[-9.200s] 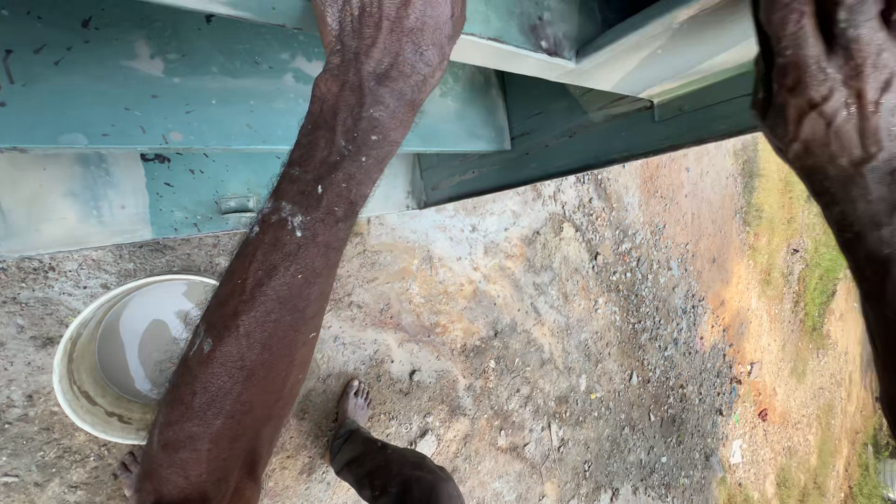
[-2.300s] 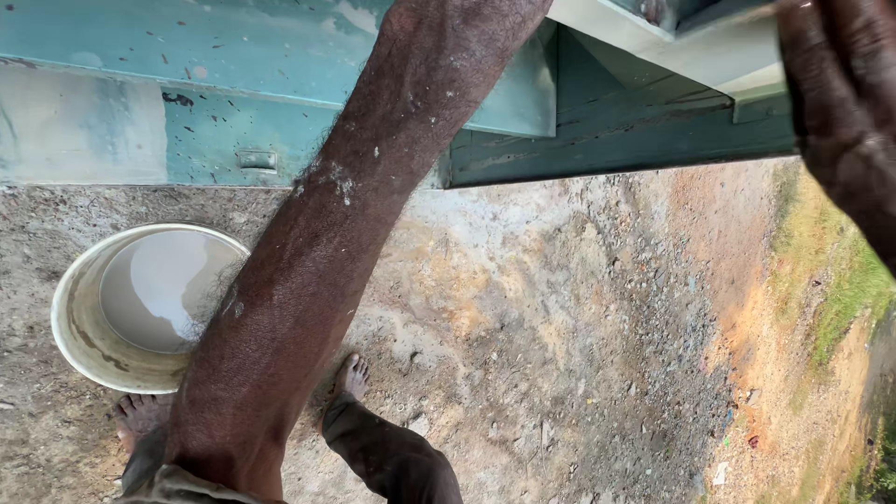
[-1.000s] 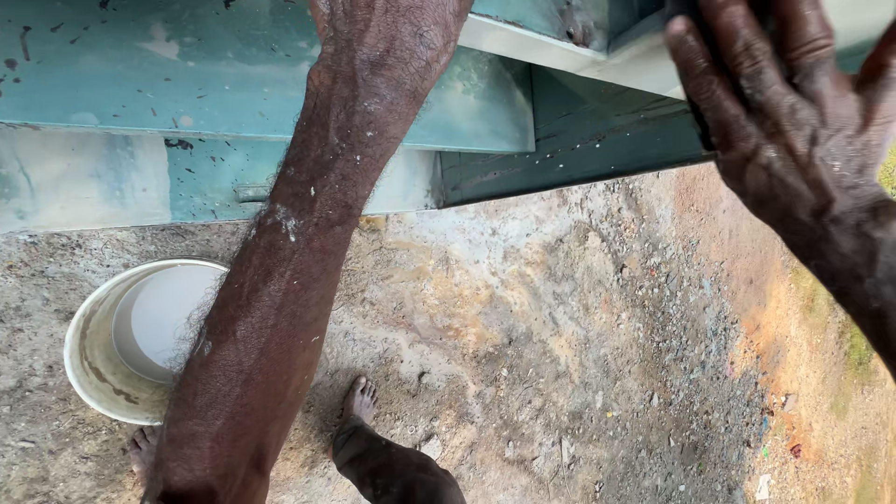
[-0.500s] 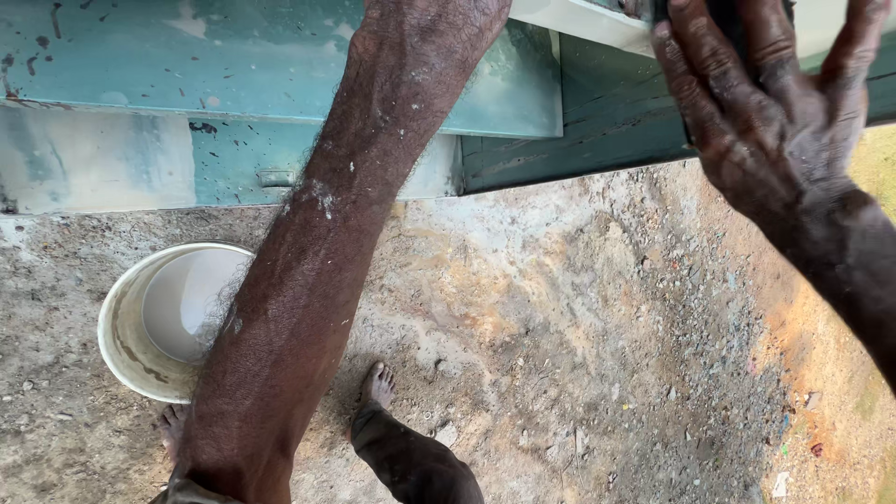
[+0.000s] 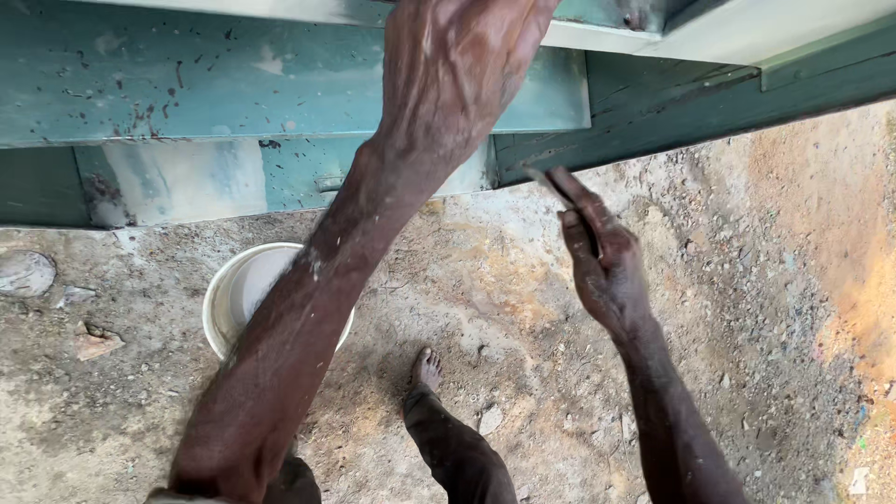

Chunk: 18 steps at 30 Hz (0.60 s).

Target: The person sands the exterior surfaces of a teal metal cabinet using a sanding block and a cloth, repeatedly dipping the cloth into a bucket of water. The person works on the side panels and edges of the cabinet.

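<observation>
Ledge (image 5: 187, 84) work at arm's reach: the left hand (image 5: 457, 65) lies up against the teal ledge at the top of the view, its fingers cut off by the edge, so whether it grips or only presses cannot be told. The right hand (image 5: 605, 261) hangs lower, free of everything, seen edge-on with fingers straight and close together. A thin pale sliver shows at their tips, too small to say if anything is held.

To do this well, I judge the left arm should bear steadily on the ledge while the right comes up to the paintwork beside it, with the body square to the wall (image 5: 653, 103).

Below, a white bucket (image 5: 224, 299) stands on the ground (image 5: 523, 308), half hidden under the left forearm and near the bare foot (image 5: 427, 367), where a backward step could tip it. Stones (image 5: 28, 273) lie well to the left
</observation>
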Each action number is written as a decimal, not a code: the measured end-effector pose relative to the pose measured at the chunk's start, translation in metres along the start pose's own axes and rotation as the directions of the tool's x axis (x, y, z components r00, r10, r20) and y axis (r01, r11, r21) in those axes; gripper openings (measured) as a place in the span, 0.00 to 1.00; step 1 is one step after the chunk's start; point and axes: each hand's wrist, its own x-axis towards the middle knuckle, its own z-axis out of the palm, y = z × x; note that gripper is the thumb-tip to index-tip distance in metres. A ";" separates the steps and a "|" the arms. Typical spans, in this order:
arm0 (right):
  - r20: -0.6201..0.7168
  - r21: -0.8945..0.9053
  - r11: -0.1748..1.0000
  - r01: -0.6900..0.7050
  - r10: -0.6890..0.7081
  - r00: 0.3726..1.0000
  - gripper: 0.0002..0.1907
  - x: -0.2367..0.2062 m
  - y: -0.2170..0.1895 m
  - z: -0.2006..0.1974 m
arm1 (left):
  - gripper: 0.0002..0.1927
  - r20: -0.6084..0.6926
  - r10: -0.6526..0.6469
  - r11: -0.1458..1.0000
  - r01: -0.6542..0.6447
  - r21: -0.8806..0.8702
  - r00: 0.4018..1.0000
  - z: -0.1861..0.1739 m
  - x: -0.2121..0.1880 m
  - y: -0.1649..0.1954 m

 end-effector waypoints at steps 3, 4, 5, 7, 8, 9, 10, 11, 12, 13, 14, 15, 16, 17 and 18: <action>0.117 0.646 0.736 -0.202 0.166 0.979 0.16 -0.044 0.014 0.116 | 0.06 0.204 -0.238 0.971 0.238 0.025 0.949 -0.062 -0.095 0.021; 0.203 0.783 0.545 -0.299 0.230 0.952 0.13 -0.057 0.020 0.156 | 0.05 0.258 -0.417 0.908 0.412 0.076 0.872 -0.084 -0.131 0.017; 0.305 0.799 0.428 -0.423 0.318 0.898 0.13 -0.068 0.025 0.196 | 0.06 0.312 -0.585 0.808 0.572 0.143 0.748 -0.108 -0.171 0.013; 0.460 0.773 0.254 -0.581 0.406 0.789 0.14 -0.089 0.034 0.274 | 0.09 0.313 -0.904 0.298 0.954 -0.031 0.292 -0.156 -0.248 -0.001; 0.528 0.731 0.216 -0.648 0.422 0.737 0.16 -0.097 0.038 0.312 | 0.12 0.378 -0.911 -0.241 0.957 -0.164 -0.165 -0.173 -0.287 -0.005; 0.585 0.683 0.186 -0.706 0.440 0.682 0.18 -0.104 0.042 0.348 | 0.14 0.360 -0.887 -0.350 0.930 -0.111 -0.290 -0.185 -0.325 -0.007; 0.629 0.656 0.091 -0.749 0.483 0.609 0.18 -0.109 0.046 0.383 | 0.16 0.337 -0.853 -0.441 0.896 -0.060 -0.398 -0.193 -0.358 -0.015; 0.667 0.621 0.005 -0.784 0.520 0.533 0.18 -0.112 0.050 0.417 | 0.17 0.303 -0.811 -0.526 0.850 -0.004 -0.501 -0.195 -0.388 -0.021; 0.696 0.587 -0.080 -0.806 0.558 0.452 0.18 -0.114 0.054 0.448 | 0.17 0.271 -0.756 -0.607 0.793 0.050 -0.596 -0.192 -0.415 -0.026; 0.702 0.573 -0.077 -0.816 0.560 0.440 0.17 -0.113 0.059 0.478 | 0.18 0.278 -0.772 -0.575 0.815 0.078 -0.572 -0.186 -0.437 -0.033; 0.706 0.560 -0.074 -0.825 0.564 0.428 0.16 -0.110 0.063 0.503 | 0.19 0.287 -0.787 -0.541 0.834 0.106 -0.546 -0.177 -0.454 -0.038; 0.702 0.551 -0.065 -0.832 0.575 0.420 0.15 -0.107 0.069 0.528 | 0.19 0.308 -0.798 -0.505 0.854 0.129 -0.518 -0.167 -0.468 -0.046; 0.724 0.528 -0.095 -0.844 0.570 0.389 0.15 -0.103 0.077 0.552 | 0.19 0.317 -0.813 -0.482 0.870 0.107 -0.489 -0.158 -0.475 -0.055; 0.746 0.499 -0.123 -0.858 0.565 0.353 0.14 -0.099 0.086 0.573 | 0.18 0.324 -0.824 -0.465 0.881 0.081 -0.465 -0.150 -0.479 -0.064; 0.766 0.469 -0.152 -0.870 0.560 0.315 0.14 -0.094 0.093 0.591 | 0.17 0.330 -0.834 -0.450 0.891 0.057 -0.442 -0.144 -0.485 -0.074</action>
